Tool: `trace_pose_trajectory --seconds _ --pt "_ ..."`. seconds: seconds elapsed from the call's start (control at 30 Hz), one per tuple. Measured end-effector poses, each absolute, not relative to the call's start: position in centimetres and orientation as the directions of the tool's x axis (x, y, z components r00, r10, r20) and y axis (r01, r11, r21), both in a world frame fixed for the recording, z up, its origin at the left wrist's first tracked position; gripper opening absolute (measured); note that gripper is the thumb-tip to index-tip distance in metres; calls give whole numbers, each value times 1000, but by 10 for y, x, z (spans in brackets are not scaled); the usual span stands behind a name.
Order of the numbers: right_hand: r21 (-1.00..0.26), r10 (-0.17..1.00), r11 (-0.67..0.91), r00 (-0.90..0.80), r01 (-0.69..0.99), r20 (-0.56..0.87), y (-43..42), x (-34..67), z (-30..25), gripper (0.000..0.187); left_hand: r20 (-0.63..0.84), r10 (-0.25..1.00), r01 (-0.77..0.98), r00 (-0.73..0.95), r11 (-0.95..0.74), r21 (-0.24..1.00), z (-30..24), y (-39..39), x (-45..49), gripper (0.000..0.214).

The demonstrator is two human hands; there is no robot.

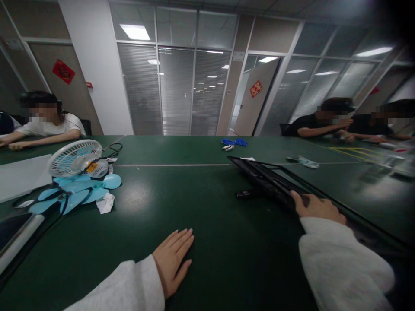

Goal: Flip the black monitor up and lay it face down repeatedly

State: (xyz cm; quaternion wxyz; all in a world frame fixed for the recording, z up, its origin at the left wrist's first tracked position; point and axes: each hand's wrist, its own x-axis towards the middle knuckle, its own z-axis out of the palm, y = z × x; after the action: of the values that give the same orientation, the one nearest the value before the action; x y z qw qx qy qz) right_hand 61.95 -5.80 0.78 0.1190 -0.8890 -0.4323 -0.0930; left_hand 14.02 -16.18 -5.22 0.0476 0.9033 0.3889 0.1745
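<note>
My left hand (174, 262) lies flat on the green tabletop with its fingers stretched out and nothing in it. At the right, my right hand (319, 208) is closed over the edge of a large black flat panel (269, 181), which looks like a monitor or screen housing. The panel is tilted, and its near right part runs into shadow under my forearm. Below its left side a short black piece (245, 194) sticks out; whether it is joined to the panel I cannot tell. The fingertips of my right hand are partly hidden.
At the left lie a fan with a white grille (76, 157), light-blue fan blades (87, 190), crumpled white paper (106, 203) and a dark-topped slab (19, 237) with a cable. Blue gloves (235, 142) lie farther back. People sit at the far left and far right.
</note>
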Motion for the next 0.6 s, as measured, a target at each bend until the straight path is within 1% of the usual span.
trace_pose_trajectory --seconds 0.07,0.13,0.2,0.3,0.4,0.6 --pt "-88 805 -502 502 860 315 -57 611 7 72 277 721 688 635 -691 220 -52 -162 140 56" --pt "-20 879 -390 379 920 290 -53 608 -2 68 280 721 690 633 -690 217 -52 -162 140 55" --pt "58 918 -334 311 941 246 -47 610 -15 64 286 718 687 634 -693 216 -51 -162 141 55" --pt "116 920 -353 323 928 221 -38 614 -34 62 294 714 682 635 -697 221 -51 -162 142 56" --pt "115 901 -376 334 920 276 -34 609 -45 64 284 717 685 636 -694 219 -52 -163 142 55" --pt "92 858 -406 345 909 381 -37 576 -52 51 296 713 680 635 -698 225 -51 -163 142 55"
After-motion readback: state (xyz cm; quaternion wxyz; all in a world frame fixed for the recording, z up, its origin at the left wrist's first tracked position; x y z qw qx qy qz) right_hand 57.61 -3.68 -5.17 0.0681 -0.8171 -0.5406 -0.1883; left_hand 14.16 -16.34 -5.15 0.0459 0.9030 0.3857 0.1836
